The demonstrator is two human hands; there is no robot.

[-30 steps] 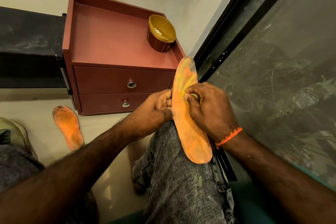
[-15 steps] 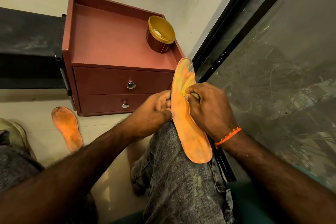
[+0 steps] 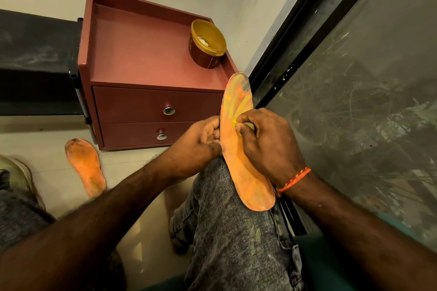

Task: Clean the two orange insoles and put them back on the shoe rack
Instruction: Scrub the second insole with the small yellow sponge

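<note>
Lying along a speckled denim knee, long flat orange insole point(image 3: 244, 168); left hand point(image 3: 196, 146) gripping its edge, right hand point(image 3: 267, 146) pinching a small yellow-green pad point(image 3: 248, 125) against it. Second scuffed insole point(image 3: 85, 166) lying on the smooth floor point(image 3: 56, 179).

Tub point(image 3: 207, 43) on cabinet point(image 3: 146, 59), one insole point(image 3: 85, 167) on floor left, other insole point(image 3: 238, 149) on knee.

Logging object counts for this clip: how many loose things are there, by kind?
Orange insoles: 2, one on the knee, one on the floor
Open tub: 1
Yellow-green cleaning piece: 1
Total: 4
</note>
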